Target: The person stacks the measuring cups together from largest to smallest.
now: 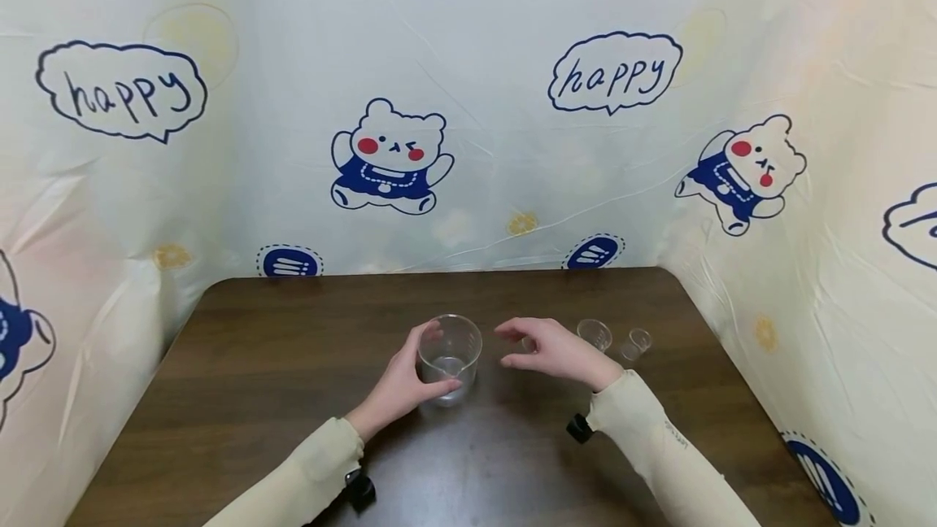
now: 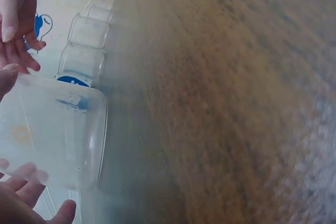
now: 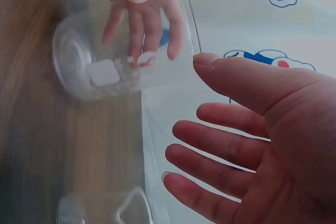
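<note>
A large clear glass beaker (image 1: 448, 387) stands upright near the middle of the brown table. My left hand (image 1: 401, 381) grips its left side, thumb at the front and fingers around the back; the right wrist view shows those fingers through the glass. To the right of the beaker hovers my right hand (image 1: 551, 350), apart from it, thumb and fingers spread and slightly bent with nothing held. Partly hidden behind that hand is a smaller beaker (image 1: 529, 344). In the right wrist view, part of a beaker (image 3: 105, 211) shows at the bottom edge.
Beyond my right hand stand two more small clear beakers, one (image 1: 594, 333) nearer the hand and a smaller one (image 1: 637, 343) farther right. A printed curtain (image 1: 498, 169) hangs along the back and sides of the table (image 1: 241, 397).
</note>
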{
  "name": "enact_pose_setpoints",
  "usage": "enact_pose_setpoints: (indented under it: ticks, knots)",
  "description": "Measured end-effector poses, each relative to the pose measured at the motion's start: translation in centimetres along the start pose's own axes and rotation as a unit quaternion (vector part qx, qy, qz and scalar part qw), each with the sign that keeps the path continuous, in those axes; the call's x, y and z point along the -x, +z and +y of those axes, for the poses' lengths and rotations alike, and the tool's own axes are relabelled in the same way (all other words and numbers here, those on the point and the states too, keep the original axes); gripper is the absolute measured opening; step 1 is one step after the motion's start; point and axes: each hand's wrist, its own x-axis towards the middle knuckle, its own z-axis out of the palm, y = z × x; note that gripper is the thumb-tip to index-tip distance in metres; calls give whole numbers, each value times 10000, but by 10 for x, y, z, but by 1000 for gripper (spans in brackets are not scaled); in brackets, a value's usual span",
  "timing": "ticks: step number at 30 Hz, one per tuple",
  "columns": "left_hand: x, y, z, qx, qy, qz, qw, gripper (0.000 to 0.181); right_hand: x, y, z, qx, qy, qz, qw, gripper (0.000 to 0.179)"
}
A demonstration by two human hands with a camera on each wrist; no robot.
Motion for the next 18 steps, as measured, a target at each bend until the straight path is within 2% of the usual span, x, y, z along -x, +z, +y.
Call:
enact_pose_setpoints:
  ticks: [5, 13, 18]
  knots:
    - [0, 1, 2, -54, 31, 9, 10000, 99, 15, -9, 8, 347, -122, 26, 9993, 43]
    - [1, 0, 2, -98, -5, 1, 10000, 100, 38, -28, 26, 735, -296, 300, 9964, 32]
    - [1, 1, 1, -128, 66, 42, 9999, 100, 51, -45, 36, 1308, -176, 309, 9908, 35]
